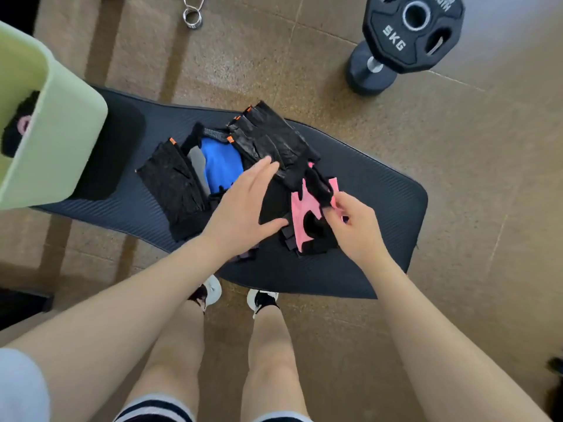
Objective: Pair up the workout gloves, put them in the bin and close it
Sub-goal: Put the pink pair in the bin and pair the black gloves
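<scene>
Black weight plate (414, 28) at 1 o'clock is reading "5KG". Right hand (353, 226) fingers are pinching the pink-and-black workout glove (304, 217) on the dark ribbed mat (365, 190); left hand (243, 205) is lying spread flat. Pale green bin (58, 138) at 10 o'clock is cut off, contents unclear.

A black 5 kg weight plate (415, 32) leans against a black dumbbell (367, 70) at one o'clock; a metal spring collar (192, 14) lies at twelve.

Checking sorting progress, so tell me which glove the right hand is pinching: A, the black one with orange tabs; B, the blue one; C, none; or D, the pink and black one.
D: the right hand pinches the edge of the pink glove, while the blue glove lies untouched on the mat.
</scene>
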Available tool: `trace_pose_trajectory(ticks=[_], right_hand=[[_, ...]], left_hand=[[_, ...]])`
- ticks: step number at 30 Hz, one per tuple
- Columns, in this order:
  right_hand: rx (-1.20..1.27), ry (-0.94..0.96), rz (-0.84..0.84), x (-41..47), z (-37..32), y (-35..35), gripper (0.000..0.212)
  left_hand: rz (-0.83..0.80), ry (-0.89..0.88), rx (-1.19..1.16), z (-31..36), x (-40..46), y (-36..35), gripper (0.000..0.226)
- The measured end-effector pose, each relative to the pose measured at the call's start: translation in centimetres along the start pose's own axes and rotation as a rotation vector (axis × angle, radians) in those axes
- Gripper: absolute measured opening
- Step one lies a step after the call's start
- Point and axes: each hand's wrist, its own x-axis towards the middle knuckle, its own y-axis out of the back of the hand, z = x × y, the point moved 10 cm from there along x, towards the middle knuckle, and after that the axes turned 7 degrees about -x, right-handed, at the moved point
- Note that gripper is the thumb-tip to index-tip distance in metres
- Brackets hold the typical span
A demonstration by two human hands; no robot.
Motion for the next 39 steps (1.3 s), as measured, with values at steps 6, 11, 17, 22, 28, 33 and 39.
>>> trace_pose_trajectory(ticks=[6,11,17,22,28,33,39], right_hand=[[0.195,0.065,-0.403,-4.0,-5.0,-1.8,0.017],[0.039,-0.128,-0.084,-3.4,-1.0,-1.9,0.027],[-0.772,-0.012,-0.216,-3.2,5.0,-6.6,0.065],[-1.088,0.219,0.016,-2.5,4.1,-6.9,0.053],[-0.573,0.06,0.022,-2.1,3.3,-4.2,0.026],[0.246,-0.241,0.152,-4.3,1.8,1.7,0.02],[0.732,-0.199,0.037,-7.5,-5.1,5.5,0.024]], left_hand=[[-0.177,-0.231,-0.045,6.4,-1.0,2.7,0.039],[-0.145,0.141,-0.162,0.3,-3.0,3.4,0.02],[0.123,0.519,-0.62,-6.4,-5.2,2.3,0.009],[0.203,0.72,-0.853,-8.8,-5.9,1.0,0.018],[0.148,0.65,-0.765,-7.6,-5.7,2.4,0.019],[0.159,0.594,-0.736,-4.3,-6.4,5.4,0.022],[0.138,0.48,-0.763,2.6,-7.0,9.2,0.018]])
